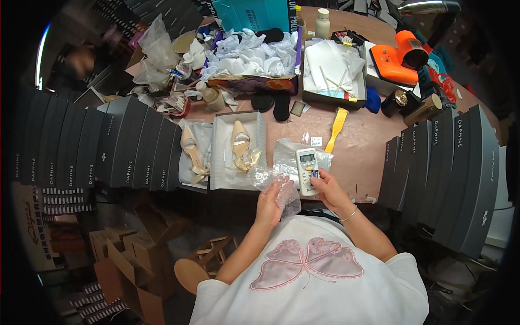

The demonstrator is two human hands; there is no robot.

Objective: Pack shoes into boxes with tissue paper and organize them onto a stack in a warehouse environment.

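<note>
My right hand [330, 190] grips a white remote control [307, 169] with a small screen, thumb on its buttons, at the table's near edge. My left hand [271, 201] holds a crumpled sheet of clear bubble wrap [281, 190] just left of the remote. Beyond my hands stands an open grey shoe box [218, 157] with a beige pointed heeled shoe [241, 145] inside. A second beige shoe [190, 153] lies on paper to its left. A clear plastic bag [284, 154] lies under the remote.
Rows of dark upright shoe boxes line the left [108, 146] and right [455, 162]. A yellow shoehorn [336, 129], a box of white tissue paper [252, 57], a tray of white sheets [331, 67] and an orange device [401, 57] crowd the brown table [363, 143]. A wooden stool [200, 265] stands below.
</note>
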